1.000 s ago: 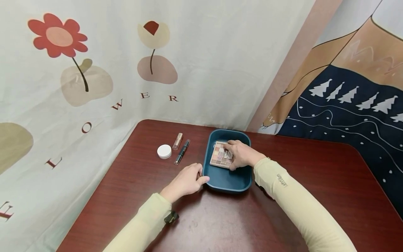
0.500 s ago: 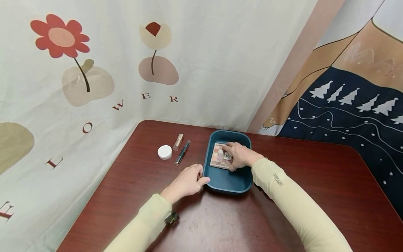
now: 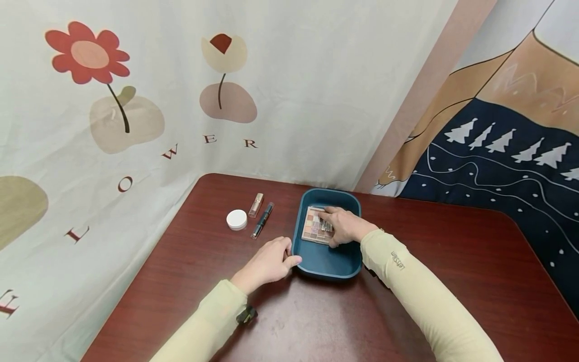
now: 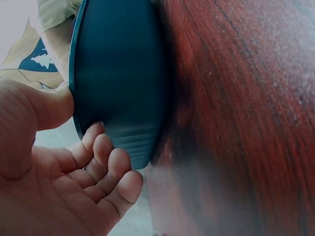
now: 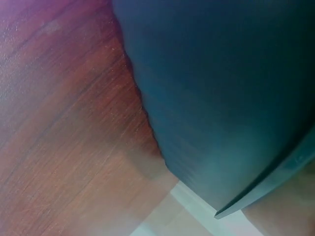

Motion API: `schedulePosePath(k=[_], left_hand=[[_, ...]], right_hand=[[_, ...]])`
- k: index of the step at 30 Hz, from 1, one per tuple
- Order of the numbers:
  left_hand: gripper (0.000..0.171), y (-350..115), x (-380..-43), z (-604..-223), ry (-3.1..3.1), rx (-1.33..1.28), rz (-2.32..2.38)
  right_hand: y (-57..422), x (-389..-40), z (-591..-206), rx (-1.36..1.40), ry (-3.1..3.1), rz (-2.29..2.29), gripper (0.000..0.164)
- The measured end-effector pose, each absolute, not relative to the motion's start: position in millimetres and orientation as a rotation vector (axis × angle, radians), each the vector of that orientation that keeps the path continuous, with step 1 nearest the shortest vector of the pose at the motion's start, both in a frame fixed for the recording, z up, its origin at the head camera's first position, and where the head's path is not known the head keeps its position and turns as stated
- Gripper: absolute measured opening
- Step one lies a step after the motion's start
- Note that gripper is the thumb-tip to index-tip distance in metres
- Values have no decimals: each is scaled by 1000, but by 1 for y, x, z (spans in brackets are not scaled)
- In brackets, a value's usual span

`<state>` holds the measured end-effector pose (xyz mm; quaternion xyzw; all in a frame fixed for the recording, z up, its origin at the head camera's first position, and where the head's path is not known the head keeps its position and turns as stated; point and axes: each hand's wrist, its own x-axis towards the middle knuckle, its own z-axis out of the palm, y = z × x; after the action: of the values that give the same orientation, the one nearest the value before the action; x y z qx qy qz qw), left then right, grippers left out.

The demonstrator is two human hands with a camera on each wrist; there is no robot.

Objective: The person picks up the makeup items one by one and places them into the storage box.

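In the head view, a blue rectangular tub (image 3: 329,264) with rounded corners stands on the table. My left hand (image 3: 267,263) holds its left rim near the front; in the left wrist view the thumb lies at the rim and curled fingers (image 4: 119,162) meet the outer wall. Inside the tub is an eyeshadow palette (image 3: 312,225) with many small coloured squares. My right hand (image 3: 346,226) reaches over the right rim and grips the palette's right side, covering part of it. The right wrist view shows mostly the tub's outer wall (image 5: 211,98); the right fingers are hidden there.
Left of the tub lie a round white jar (image 3: 236,219), a lipstick tube (image 3: 256,205) and a slim dark double-ended stick (image 3: 262,220). The dark red table (image 3: 452,251) ends at a printed curtain (image 3: 307,141) behind.
My right hand has shifted very slightly left over the palette, its fingertips a little lower. My left hand keeps its hold on the tub's rim, and the other items are unmoved.
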<state>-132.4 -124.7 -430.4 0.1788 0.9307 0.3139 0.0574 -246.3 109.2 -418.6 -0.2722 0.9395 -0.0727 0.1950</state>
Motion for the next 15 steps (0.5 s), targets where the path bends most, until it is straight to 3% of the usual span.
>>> schedulePosePath(k=[15], left_hand=[[33, -124, -133, -431, 2826, 538, 948]], right_hand=[[109, -244, -418, -782, 2669, -158, 87]])
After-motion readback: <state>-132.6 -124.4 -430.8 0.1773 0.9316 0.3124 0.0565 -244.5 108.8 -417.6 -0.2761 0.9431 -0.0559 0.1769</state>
